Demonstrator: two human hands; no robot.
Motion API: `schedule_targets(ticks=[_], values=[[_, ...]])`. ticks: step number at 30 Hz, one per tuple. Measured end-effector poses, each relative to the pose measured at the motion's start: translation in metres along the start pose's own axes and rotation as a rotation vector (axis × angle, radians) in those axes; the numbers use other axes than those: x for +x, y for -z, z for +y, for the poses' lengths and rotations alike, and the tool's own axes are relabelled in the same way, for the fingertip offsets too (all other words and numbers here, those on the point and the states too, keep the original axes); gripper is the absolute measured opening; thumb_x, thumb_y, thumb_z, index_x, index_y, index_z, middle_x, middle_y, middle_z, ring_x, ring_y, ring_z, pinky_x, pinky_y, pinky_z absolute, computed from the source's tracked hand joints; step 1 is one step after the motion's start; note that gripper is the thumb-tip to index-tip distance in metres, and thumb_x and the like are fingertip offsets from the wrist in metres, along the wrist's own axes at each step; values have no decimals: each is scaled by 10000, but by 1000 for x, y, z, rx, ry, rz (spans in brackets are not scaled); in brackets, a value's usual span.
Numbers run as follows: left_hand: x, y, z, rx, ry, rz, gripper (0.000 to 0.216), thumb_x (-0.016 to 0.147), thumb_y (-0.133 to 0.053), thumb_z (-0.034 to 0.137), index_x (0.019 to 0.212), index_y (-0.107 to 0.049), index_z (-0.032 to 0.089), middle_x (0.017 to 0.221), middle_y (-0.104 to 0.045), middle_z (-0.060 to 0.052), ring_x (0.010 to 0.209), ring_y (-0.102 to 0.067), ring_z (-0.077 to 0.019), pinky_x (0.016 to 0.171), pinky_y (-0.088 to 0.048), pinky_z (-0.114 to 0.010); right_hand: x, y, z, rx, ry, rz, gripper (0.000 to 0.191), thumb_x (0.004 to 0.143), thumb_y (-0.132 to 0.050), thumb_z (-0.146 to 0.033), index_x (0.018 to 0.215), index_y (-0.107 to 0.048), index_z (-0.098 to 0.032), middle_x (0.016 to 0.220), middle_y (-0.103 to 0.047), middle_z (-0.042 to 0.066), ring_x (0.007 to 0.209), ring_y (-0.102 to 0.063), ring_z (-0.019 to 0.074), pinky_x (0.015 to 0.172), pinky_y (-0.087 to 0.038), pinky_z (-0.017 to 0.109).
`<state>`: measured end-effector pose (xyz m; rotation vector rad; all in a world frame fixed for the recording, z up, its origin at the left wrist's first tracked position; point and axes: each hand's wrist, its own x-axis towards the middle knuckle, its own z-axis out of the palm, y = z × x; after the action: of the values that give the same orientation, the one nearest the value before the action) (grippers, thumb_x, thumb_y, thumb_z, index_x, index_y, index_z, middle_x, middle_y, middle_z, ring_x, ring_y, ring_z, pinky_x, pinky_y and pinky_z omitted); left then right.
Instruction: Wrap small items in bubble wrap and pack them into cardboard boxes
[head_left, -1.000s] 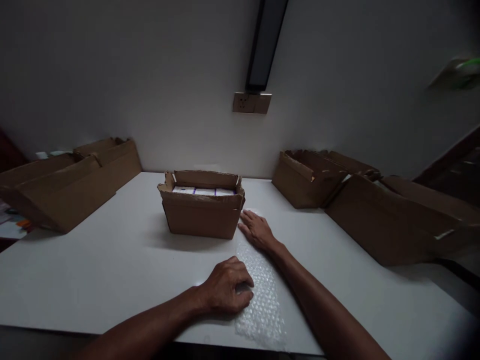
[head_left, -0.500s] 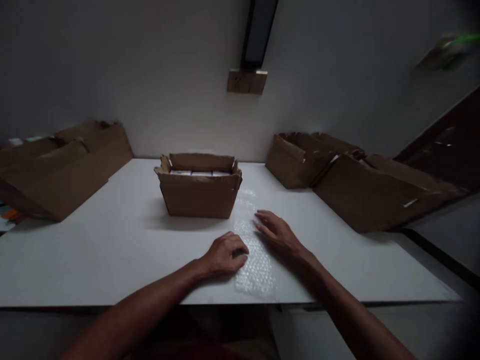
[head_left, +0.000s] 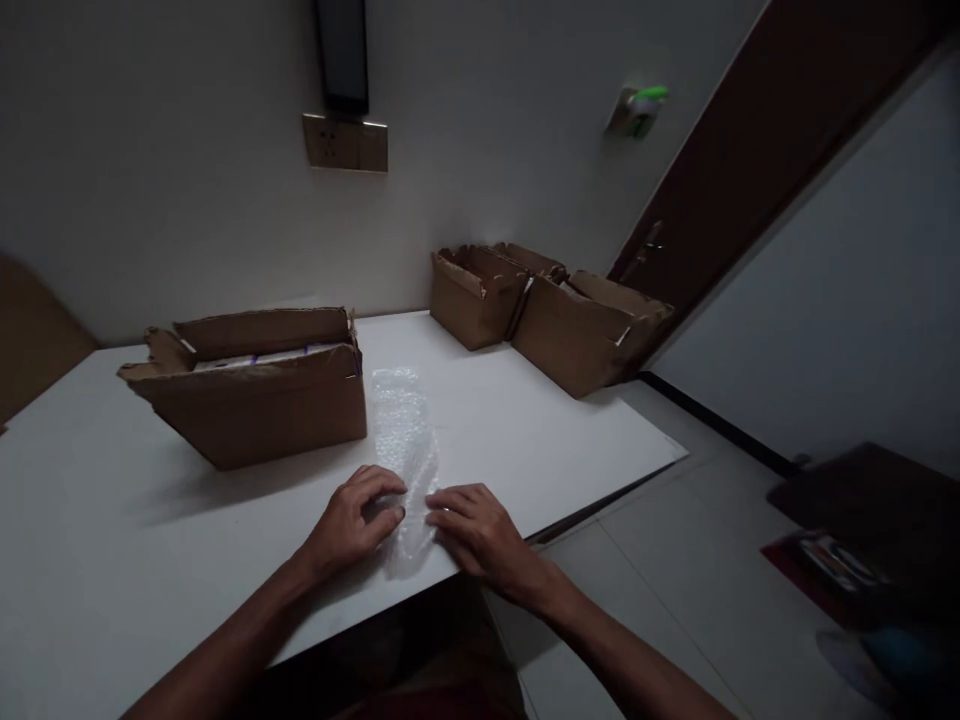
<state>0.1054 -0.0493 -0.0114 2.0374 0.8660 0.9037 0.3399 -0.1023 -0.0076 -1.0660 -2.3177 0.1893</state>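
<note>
A strip of clear bubble wrap [head_left: 405,440] lies on the white table [head_left: 510,420], running from the near edge toward an open cardboard box [head_left: 255,405] that holds white packets with purple marks. My left hand [head_left: 352,520] rests on the near end of the wrap with its fingers curled down onto it. My right hand [head_left: 476,530] lies beside it on the wrap's right edge, fingers stretched flat and a ring on one finger.
Two more open cardboard boxes [head_left: 547,310] stand at the table's far right corner. A wall socket [head_left: 345,142] is on the wall behind. A dark door [head_left: 750,150] stands at the right. Tiled floor lies to the right with dark objects [head_left: 847,540] on it.
The view has swung to the right. My right hand slid back along the bubble wrap toward me and now lies next to my left hand at the near end.
</note>
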Motion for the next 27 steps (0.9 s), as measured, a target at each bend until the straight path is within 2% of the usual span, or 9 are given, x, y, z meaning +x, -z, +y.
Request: schedule_targets(ticks=[3,6,9,12,15,18,23,25,27], values=[[-8,12,1,-178,23,-115,418,874,-577,457,1206,-620,207,1324,-587,-120,1286,-484,-314,1100,-357,-490,3,7,-2,140,-95,84,197,936,-532,-190,1077,-667,-213,987,-754,52,908,-678,185,859,-497,374],[-14,19,7,-319,69,-223,736,800,-637,598,1409,-459,226,1428,-516,-128,1343,-440,-348,1140,-317,-508,11,20,-6,295,-282,134,191,929,-544,-239,1058,-684,-217,939,-749,40,862,-678,181,790,-524,334],[-15,17,15,-273,162,-174,902,727,-746,511,1481,-343,225,1411,-528,-143,1306,-484,-341,1122,-352,-512,21,31,-9,423,-412,165,185,920,-554,-282,1027,-685,-207,914,-732,35,802,-679,174,667,-536,282],[-14,10,19,-54,157,-113,773,751,-721,317,1447,-398,226,1389,-542,-133,1279,-505,-308,1100,-379,-506,25,34,-10,353,-327,241,166,921,-564,-268,1026,-678,-207,941,-728,50,840,-680,184,708,-546,305],[-13,3,14,167,-39,-80,703,721,-632,148,1399,-460,217,1397,-535,-125,1302,-474,-289,1108,-359,-511,21,31,-10,187,-90,295,173,911,-554,-170,1036,-663,-218,986,-730,71,935,-674,207,820,-534,370],[-13,-2,8,301,-167,-68,643,694,-554,63,1316,-549,221,1401,-541,-117,1309,-468,-280,1090,-358,-515,8,25,-10,112,30,237,247,886,-533,-96,1064,-644,-225,1039,-725,76,978,-668,214,829,-530,389],[-12,-8,11,212,-209,-104,312,785,-545,87,1034,-690,210,1035,-730,-58,1032,-638,-223,964,-421,-429,-17,16,-9,119,14,92,436,838,-588,-121,1261,-561,-224,1230,-664,103,1149,-601,250,938,-508,447],[-10,-7,16,124,-122,-68,207,827,-586,165,998,-698,203,973,-737,-43,964,-648,-208,938,-426,-401,-21,13,-6,155,-36,49,483,840,-606,-156,1313,-537,-226,1242,-659,105,1152,-600,250,944,-512,434],[-8,-6,21,36,14,-48,143,865,-589,244,931,-704,189,913,-728,-37,890,-639,-192,865,-443,-357,-18,9,-3,212,-154,67,393,877,-582,-202,1269,-572,-223,1176,-688,97,1064,-642,232,889,-537,388]])
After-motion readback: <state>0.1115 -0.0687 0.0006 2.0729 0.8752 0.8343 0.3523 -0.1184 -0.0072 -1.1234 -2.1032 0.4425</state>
